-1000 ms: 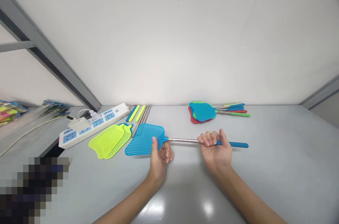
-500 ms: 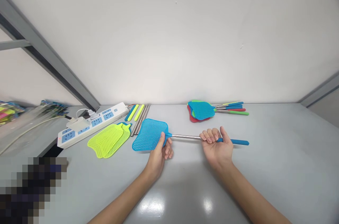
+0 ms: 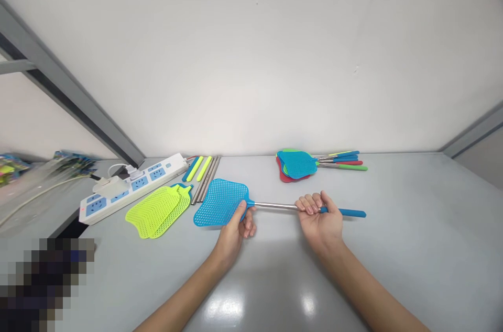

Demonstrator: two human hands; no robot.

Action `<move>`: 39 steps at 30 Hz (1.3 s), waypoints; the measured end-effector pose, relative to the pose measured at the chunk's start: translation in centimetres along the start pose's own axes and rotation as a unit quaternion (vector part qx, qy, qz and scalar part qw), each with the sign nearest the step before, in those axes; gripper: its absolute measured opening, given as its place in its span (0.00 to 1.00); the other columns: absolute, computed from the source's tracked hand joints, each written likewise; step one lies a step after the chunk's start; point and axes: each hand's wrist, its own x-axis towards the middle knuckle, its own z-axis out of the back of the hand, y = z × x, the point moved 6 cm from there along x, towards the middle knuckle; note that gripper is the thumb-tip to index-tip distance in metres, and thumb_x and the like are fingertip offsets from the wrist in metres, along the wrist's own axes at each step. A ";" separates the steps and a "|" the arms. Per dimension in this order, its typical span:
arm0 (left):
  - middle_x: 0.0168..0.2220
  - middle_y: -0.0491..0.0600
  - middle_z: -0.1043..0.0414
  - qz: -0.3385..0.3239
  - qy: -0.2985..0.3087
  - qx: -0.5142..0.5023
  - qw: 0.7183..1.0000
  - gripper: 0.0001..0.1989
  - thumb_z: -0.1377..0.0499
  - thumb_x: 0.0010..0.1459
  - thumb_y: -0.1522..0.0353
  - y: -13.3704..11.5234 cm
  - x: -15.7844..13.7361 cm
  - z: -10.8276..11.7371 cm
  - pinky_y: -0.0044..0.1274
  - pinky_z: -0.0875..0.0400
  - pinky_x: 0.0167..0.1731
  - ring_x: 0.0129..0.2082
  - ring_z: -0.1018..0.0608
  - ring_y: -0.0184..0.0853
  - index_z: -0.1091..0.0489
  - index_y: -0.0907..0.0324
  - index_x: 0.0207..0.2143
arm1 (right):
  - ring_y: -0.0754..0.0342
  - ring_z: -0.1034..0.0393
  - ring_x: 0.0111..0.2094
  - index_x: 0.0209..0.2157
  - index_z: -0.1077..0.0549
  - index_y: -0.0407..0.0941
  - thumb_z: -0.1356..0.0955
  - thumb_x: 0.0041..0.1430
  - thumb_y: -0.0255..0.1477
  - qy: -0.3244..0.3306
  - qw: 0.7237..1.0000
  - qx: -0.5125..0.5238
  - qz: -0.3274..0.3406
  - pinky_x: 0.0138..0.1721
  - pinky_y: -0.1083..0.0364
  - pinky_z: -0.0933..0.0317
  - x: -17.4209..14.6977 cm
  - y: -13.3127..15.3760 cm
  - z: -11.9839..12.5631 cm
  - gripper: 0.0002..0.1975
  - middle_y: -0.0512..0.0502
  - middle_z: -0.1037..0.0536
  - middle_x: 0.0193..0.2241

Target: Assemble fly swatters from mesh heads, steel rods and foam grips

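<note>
A blue fly swatter (image 3: 221, 202) with a silver metal rod and a blue grip is held level above the grey table by both hands. My left hand (image 3: 234, 230) pinches the lower right corner of its mesh head, near the neck, thumb on top. Around the rod, close to where the blue grip begins, my right hand (image 3: 321, 219) is closed with the palm turned up. The grip's end sticks out to the right of that hand.
Yellow mesh heads (image 3: 157, 211) lie at left beside a white power strip (image 3: 133, 188). Behind are yellow and blue grips (image 3: 204, 168) and metal rods (image 3: 207, 180). Several swatters (image 3: 301, 165) are piled near the wall. Plastic packaging (image 3: 70, 164) lies far left.
Both hands keep the same hold on the blue swatter. The whole view has shifted slightly; nothing has been let go or picked up.
</note>
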 end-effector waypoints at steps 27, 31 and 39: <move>0.07 0.37 0.54 0.040 0.126 0.077 0.988 0.19 0.58 0.56 0.57 1.0 -1.1 -1.0 0.18 0.46 0.13 0.09 0.51 0.24 0.47 0.59 0.18 | 0.64 0.59 0.11 0.15 0.54 0.44 0.41 0.50 0.25 -0.157 0.982 0.073 0.074 0.13 0.61 0.57 -1.9 -0.4 1.7 0.16 0.59 0.54 0.09; 0.07 0.37 0.54 0.048 0.136 0.071 0.987 0.19 0.59 0.57 0.58 1.3 -1.5 -1.3 0.18 0.48 0.12 0.08 0.52 0.24 0.49 0.58 0.18 | 0.64 0.60 0.11 0.15 0.55 0.44 0.41 0.50 0.25 -0.165 0.981 0.076 0.074 0.13 0.61 0.58 -2.1 -0.6 1.8 0.16 0.59 0.55 0.09; 0.06 0.37 0.53 0.055 0.168 0.065 0.982 0.20 0.61 0.58 0.59 2.4 -2.9 -2.9 0.18 0.48 0.12 0.08 0.50 0.24 0.49 0.58 0.18 | 0.64 0.61 0.11 0.15 0.55 0.44 0.41 0.49 0.24 -0.161 0.983 0.085 0.030 0.13 0.61 0.58 -2.6 -1.6 1.3 0.16 0.60 0.55 0.09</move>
